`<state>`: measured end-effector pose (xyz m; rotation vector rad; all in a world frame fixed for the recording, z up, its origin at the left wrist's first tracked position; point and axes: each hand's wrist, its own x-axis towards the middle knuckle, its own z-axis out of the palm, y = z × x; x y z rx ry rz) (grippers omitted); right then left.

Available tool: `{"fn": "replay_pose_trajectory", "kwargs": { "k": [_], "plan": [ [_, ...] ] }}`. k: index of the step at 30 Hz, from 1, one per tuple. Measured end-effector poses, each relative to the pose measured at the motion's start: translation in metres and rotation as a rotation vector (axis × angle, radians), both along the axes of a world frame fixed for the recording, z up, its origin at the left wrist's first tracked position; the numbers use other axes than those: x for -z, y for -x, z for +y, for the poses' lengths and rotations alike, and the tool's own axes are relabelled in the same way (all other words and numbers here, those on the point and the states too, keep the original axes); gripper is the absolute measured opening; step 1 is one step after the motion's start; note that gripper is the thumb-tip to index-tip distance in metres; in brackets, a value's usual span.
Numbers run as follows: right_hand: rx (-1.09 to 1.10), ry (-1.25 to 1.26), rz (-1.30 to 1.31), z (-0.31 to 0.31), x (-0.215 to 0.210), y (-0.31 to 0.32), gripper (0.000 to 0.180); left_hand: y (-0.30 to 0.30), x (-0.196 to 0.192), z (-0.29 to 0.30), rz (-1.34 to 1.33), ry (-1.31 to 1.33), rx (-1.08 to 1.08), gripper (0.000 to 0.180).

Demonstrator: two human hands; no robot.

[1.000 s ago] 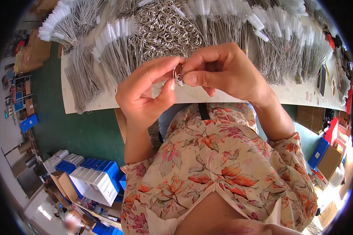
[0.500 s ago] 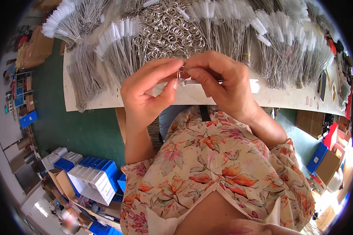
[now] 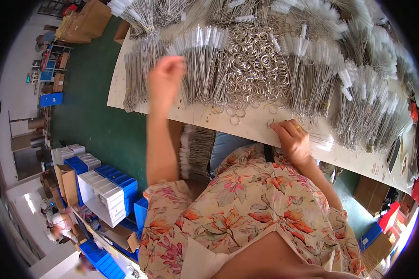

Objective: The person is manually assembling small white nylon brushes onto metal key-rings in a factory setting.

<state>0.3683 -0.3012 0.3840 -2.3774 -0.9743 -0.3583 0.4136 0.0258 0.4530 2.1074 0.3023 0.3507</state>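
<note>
Your right hand (image 3: 293,139) pinches one ring (image 3: 268,122); left hand (image 3: 165,83) is blurred, its grip I cannot tell; many loose rings (image 3: 256,63) are left.

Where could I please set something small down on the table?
Narrow bare strips of table run along the front edge: one before the left brush bundles, one before the right brush bundles, rightward of the right hand. Behind these it is crowded, the ring pile lying between bundles.
</note>
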Motion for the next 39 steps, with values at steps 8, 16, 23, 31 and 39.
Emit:
{"fn": "replay_pose_trajectory", "kwargs": {
  "k": [8,16,23,31,39],
  "plan": [
    [-0.084,-0.01,-0.118,0.009,0.001,-0.006,0.031,-0.047,0.024,0.09,0.368,-0.744,-0.258,0.032],
    [-0.079,-0.098,-0.093,0.009,0.001,-0.007,0.028,-0.043,0.042,0.109,0.34,-0.893,-0.307,0.029],
    [-0.086,-0.137,-0.05,0.009,0.0,-0.008,0.023,-0.033,0.034,0.121,0.401,-0.601,-0.25,0.026],
    [-0.079,-0.156,-0.038,0.007,0.002,-0.008,0.022,-0.032,0.026,0.056,0.103,-0.445,0.018,0.024],
    [-0.065,-0.191,-0.013,0.001,0.0,-0.007,0.025,-0.032,0.033,0.039,0.155,-0.242,-0.09,0.021]
  ]
}}
